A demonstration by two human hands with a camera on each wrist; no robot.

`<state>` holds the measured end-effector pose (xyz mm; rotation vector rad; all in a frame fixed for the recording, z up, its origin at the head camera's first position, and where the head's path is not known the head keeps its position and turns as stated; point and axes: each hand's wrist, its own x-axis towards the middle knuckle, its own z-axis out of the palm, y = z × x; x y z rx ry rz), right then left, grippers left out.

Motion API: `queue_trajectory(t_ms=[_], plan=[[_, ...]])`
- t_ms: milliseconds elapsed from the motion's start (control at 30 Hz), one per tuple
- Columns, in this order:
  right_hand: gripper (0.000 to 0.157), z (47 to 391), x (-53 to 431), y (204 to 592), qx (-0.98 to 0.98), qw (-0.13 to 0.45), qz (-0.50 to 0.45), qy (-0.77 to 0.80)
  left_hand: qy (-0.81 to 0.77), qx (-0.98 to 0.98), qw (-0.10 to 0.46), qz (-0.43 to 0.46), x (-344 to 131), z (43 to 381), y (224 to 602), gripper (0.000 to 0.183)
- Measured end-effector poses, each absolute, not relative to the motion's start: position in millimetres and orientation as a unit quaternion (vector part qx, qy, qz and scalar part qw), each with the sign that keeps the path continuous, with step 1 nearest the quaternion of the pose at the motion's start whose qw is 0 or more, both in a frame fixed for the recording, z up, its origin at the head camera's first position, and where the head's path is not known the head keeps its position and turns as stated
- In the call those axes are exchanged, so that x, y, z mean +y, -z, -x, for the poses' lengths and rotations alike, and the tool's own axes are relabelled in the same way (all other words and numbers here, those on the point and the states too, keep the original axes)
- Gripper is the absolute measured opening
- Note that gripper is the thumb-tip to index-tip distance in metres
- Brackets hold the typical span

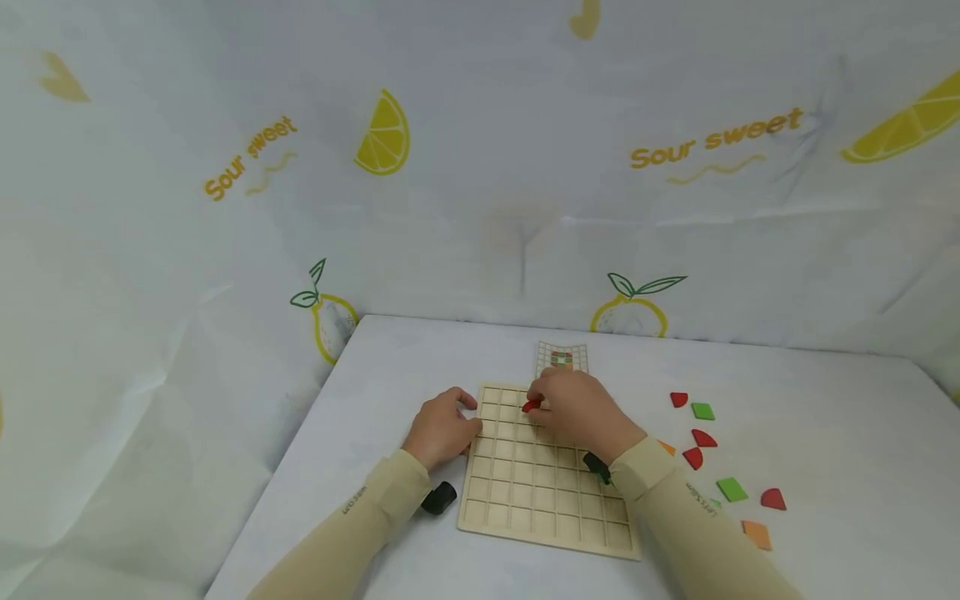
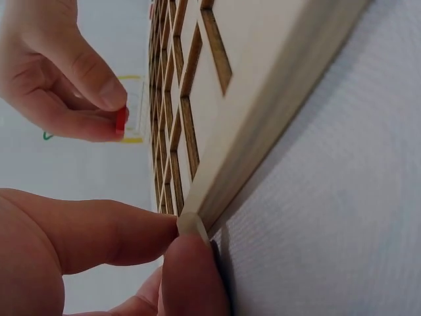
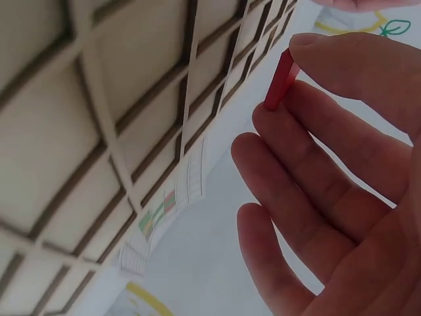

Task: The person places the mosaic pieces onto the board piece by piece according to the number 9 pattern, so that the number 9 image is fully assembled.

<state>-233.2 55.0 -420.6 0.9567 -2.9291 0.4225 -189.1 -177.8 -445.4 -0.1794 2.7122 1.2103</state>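
A pale wooden grid board with square recesses lies on the table. At its left side my left hand holds the edge, thumb and a finger meeting at the wooden rim in the left wrist view. My right hand is over the upper part of the board. It pinches a small red quarter-circle tile between thumb and fingertips, and the tile stands on edge above the recesses. The other right-hand fingers are spread below the tile in the right wrist view.
A printed pattern card with a coloured grid lies behind the board. To the right are scattered red tiles, green tiles and orange tiles. A white sheet with lemon prints hangs behind the table.
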Motion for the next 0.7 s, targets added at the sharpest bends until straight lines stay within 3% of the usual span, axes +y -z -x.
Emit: queue_trajectory(t_ms=[700], plan=[[0.006, 233.9, 43.8, 433.6, -0.939, 0.006, -0.315, -0.135, -0.394, 0.914, 0.074, 0.058, -176.2, 189.7, 444.5, 0.028]])
